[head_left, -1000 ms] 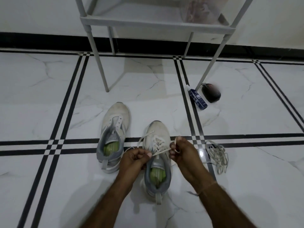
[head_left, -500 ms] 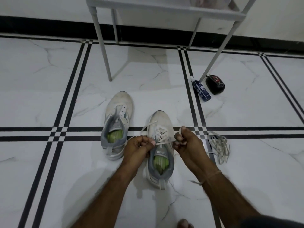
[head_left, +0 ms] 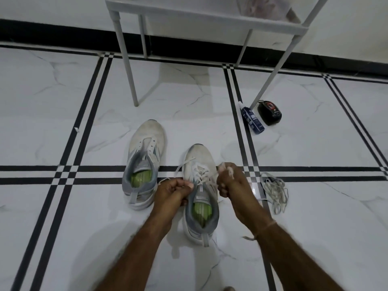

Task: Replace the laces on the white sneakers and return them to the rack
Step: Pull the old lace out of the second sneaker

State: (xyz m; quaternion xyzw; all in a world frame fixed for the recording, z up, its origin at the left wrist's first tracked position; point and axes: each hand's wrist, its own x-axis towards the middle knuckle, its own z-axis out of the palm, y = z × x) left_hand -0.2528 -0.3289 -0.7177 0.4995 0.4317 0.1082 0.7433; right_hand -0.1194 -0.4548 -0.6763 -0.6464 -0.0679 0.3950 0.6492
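Note:
Two white sneakers with grey collars and green insoles stand on the floor, toes pointing away. The left sneaker (head_left: 144,162) has no lace. The right sneaker (head_left: 200,198) carries a white lace (head_left: 201,175) threaded through its eyelets. My left hand (head_left: 173,191) pinches one lace end at the shoe's left side. My right hand (head_left: 230,181) grips the other end at the shoe's right side, the lace wound over its fingers. A loose end trails left toward the black floor stripe.
A pile of loose laces (head_left: 274,191) lies on the floor to the right of my right hand. Beyond it lie a blue spray bottle (head_left: 252,119) and a black case (head_left: 269,112) by the white rack's leg (head_left: 270,75). The rack's shelf (head_left: 205,17) spans the top.
Both hands stay on the lace ends and have shifted slightly over the right sneaker. The camera has tipped and drawn closer, so the rack sits higher in view.

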